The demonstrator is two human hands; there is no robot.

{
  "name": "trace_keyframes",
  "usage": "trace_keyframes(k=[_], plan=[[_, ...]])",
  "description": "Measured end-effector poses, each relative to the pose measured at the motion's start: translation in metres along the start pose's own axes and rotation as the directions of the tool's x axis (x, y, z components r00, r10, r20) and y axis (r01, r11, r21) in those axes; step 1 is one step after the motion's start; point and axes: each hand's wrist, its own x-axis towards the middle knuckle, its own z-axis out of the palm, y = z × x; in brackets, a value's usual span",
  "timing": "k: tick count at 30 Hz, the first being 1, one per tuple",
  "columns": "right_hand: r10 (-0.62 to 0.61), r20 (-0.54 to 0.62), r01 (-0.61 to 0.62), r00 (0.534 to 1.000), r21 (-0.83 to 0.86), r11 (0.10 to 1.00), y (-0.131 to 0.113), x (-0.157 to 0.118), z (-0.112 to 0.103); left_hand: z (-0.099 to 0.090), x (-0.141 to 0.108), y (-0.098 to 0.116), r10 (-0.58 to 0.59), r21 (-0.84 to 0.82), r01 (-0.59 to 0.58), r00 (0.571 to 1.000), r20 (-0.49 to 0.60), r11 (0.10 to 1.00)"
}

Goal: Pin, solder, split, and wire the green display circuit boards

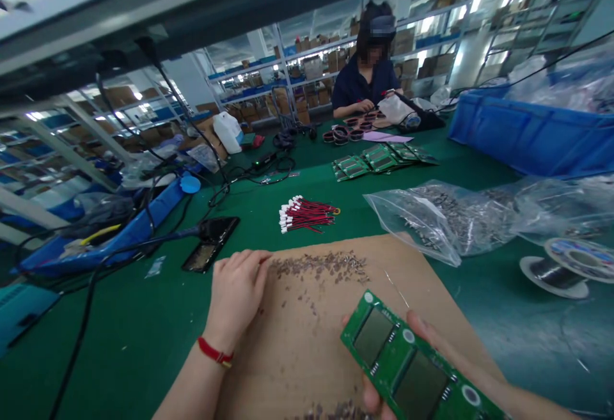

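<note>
Okay, right hand (451,353) grips a green circuit board (401,347), thumb along one edge, fingers wrapped round the opposite one, board tilted above the cardboard (288,356). Left hand (237,292) sits at the cardboard's far left corner, fingers together and bent, beside scattered small metal bits (330,265); tips poorly seen, can't tell if holding anything. Red-black wires (311,212) lie beyond on green mat (259,215).
</note>
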Motion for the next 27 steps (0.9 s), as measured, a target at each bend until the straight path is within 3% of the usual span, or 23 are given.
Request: trace_keyframes(k=[5, 11, 17, 20, 27], plan=[[0.094, -0.085, -0.106, 0.992, -0.154, 0.982, 0.006, -0.001, -0.006, 0.000, 0.002, 0.045, 0.218, -0.187, -0.196, 0.970, 0.110, 0.963], [0.108, -0.198, -0.128, 0.974, -0.090, 0.988, -0.001, -0.003, 0.016, 0.022, 0.026, 0.091, 0.324, -0.313, -0.263, 0.933, 0.160, 0.913], [0.112, -0.133, -0.128, 0.985, -0.117, 0.985, 0.000, 0.007, 0.007, 0.047, 0.038, 0.097, 0.292, -0.350, -0.233, 0.948, 0.126, 0.908], [0.096, -0.079, -0.105, 0.992, -0.131, 0.986, 0.000, 0.009, 0.005, 0.050, 0.036, 0.096, 0.254, -0.387, -0.196, 0.962, 0.105, 0.901], [0.018, -0.121, -0.038, 0.993, -0.163, 0.986, -0.001, 0.009, 0.010, 0.050, 0.031, 0.104, 0.216, -0.484, -0.153, 0.973, 0.077, 0.861]])
